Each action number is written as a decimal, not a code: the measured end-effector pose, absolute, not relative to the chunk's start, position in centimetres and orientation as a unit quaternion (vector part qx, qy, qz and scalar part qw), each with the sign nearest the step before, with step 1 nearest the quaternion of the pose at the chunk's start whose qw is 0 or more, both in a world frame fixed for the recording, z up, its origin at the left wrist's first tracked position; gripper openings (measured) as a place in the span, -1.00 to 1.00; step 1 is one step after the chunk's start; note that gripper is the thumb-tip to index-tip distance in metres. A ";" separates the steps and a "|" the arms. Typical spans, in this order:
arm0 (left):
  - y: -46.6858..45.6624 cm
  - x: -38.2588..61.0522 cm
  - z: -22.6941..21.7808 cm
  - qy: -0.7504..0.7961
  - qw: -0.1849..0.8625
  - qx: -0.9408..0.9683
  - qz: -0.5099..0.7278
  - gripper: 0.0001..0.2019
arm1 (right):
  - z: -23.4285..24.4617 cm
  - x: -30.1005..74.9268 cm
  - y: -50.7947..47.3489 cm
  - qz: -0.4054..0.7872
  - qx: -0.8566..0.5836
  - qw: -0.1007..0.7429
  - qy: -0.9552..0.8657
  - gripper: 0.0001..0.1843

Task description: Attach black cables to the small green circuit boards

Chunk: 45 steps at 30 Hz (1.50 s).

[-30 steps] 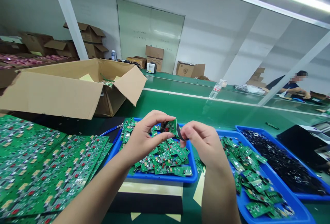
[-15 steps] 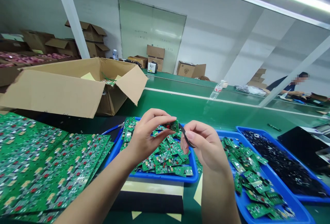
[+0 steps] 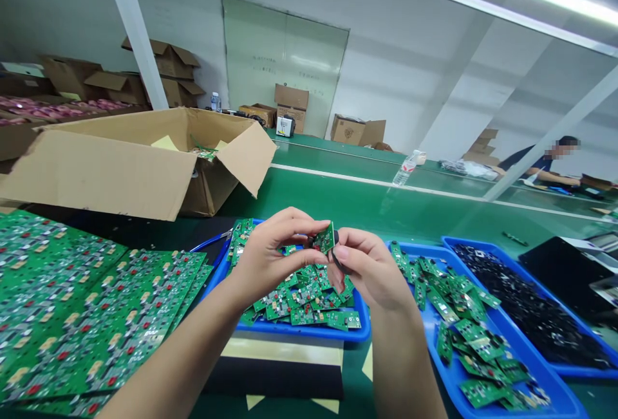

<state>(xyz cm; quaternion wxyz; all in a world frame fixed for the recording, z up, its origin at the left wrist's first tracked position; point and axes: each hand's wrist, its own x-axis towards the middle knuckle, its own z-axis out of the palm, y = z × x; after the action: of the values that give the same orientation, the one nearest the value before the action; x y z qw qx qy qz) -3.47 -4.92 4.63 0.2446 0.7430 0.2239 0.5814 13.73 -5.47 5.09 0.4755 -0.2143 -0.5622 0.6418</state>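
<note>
Between the thumb and fingers of my left hand [image 3: 268,251] is a small green circuit board [image 3: 325,239], tilted up on edge. My right hand [image 3: 376,271] pinches a dark curved strip [image 3: 340,265] against the board's right edge; its exact kind is not clear. Some of the strip is covered by the fingers. Below both hands lies a blue tray [image 3: 309,331] heaped with loose small circuit boards [image 3: 294,306].
Large uncut board panels [image 3: 96,316] are stacked at left, near blue-handled pliers [image 3: 211,241] and an open carton [image 3: 120,174]. On the right, one blue tray [image 3: 451,374] holds boards, another [image 3: 570,371] small black parts. A person [image 3: 541,161] sits far right.
My right hand has moved slightly left, bringing the dark strip up to the board. The board has turned in my left hand, and its face shows more.
</note>
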 end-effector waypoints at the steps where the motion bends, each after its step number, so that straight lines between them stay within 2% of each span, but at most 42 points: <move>1: -4.9 -3.5 4.7 0.227 0.234 0.745 0.582 -0.68 | 5.1 13.8 -5.5 0.636 -0.218 0.479 -0.565 -0.69; 6: -4.7 -3.5 4.9 0.232 0.077 0.781 0.575 -0.71 | 5.6 13.9 -6.2 0.596 -0.218 0.544 -0.550 -0.77; 9: -4.7 -3.6 5.0 0.231 0.048 0.787 0.570 -0.71 | 5.6 13.9 -6.4 0.595 -0.213 0.547 -0.549 -0.77; 12: -4.9 -3.7 5.0 0.230 0.091 0.779 0.577 -0.70 | 5.3 14.0 -6.2 0.612 -0.223 0.508 -0.564 -0.75; 15: -5.1 -3.7 5.0 0.230 0.183 0.761 0.578 -0.70 | 5.0 13.9 -6.0 0.626 -0.227 0.475 -0.575 -0.71; 19: -5.5 -3.6 5.1 0.223 0.307 0.739 0.557 -0.70 | 4.8 13.7 -5.8 0.630 -0.209 0.471 -0.581 -0.68; 23: -5.6 -3.9 5.4 0.222 0.331 0.769 0.499 -0.58 | 5.0 13.8 -5.8 0.605 -0.227 0.461 -0.608 -0.68; 29: -5.8 -4.5 5.8 0.258 0.303 0.827 0.398 -0.57 | 5.5 14.2 -5.7 0.495 -0.293 0.420 -0.702 -0.76; 34: -5.9 -4.3 6.0 0.296 0.301 0.810 0.407 -0.65 | 4.9 13.7 -5.2 0.316 -0.395 0.430 -0.748 -0.81; 36: -5.8 -4.4 6.2 0.303 0.341 0.779 0.430 -0.66 | 4.7 13.8 -5.0 0.278 -0.422 0.455 -0.734 -0.83; 38: -5.7 -4.5 6.3 0.309 0.399 0.730 0.461 -0.64 | 4.7 14.1 -4.9 0.277 -0.409 0.530 -0.689 -0.96; 41: -5.6 -4.6 6.3 0.305 0.489 0.663 0.479 -0.57 | 5.1 14.5 -5.3 0.264 -0.355 0.643 -0.625 -0.61; 43: -5.6 -4.4 6.3 0.287 0.529 0.648 0.466 -0.56 | 5.3 14.2 -5.9 0.260 -0.324 0.653 -0.633 -0.48; 45: -5.8 -3.9 6.4 0.267 0.547 0.650 0.455 -0.62 | 5.2 13.6 -6.5 0.269 -0.300 0.639 -0.655 -0.45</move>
<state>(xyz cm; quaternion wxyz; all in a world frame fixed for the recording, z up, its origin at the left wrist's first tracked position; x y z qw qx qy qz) -3.92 -5.81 6.38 0.5473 0.6497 0.2673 0.4548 13.61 -6.51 5.25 0.6392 -0.2998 -0.6551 0.2690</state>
